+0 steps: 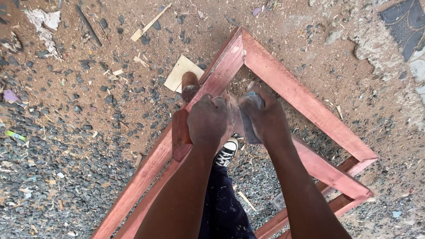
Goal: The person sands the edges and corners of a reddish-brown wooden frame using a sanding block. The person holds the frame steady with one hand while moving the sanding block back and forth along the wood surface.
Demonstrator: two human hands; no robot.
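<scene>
A: Red-stained timber throughout. Nearest the camera, what is cut off?

B: Both forearms enter from the bottom edge, elbows out of view. Between them a dark trouser leg (223,208) and a black-and-white shoe (226,151) show through the wooden frame (301,95); the other foot is hidden.

A: Left hand?

B: Left hand (207,119) sits fist-like over the frame's left rail, fingers curled together. A reddish wooden handle (180,135) runs under it and out toward the camera. Clamped on the handle, as far as I can tell; the palm side is hidden.

A: Right hand?

B: Right hand (261,113) is just beside the left, touching the inner face of the frame near the corner. Fingers are folded together around a greyish piece (250,126) that I cannot identify; most of it is covered.

A: Beyond the hands?

B: A rounded wooden tool head (189,85) sticks out past the left hand, resting against the outer edge of the left rail. Whether it joins the handle is hidden by the hand. Just past it, a pale flat offcut (179,73) lies on the ground, partly behind the rail.

A: Frame position?

B: It lies tilted over sandy ground (88,88), corner pointing away, lower ends cut off by the bottom edge. Wood chips and dark gravel scattered around. No containers in view.
</scene>
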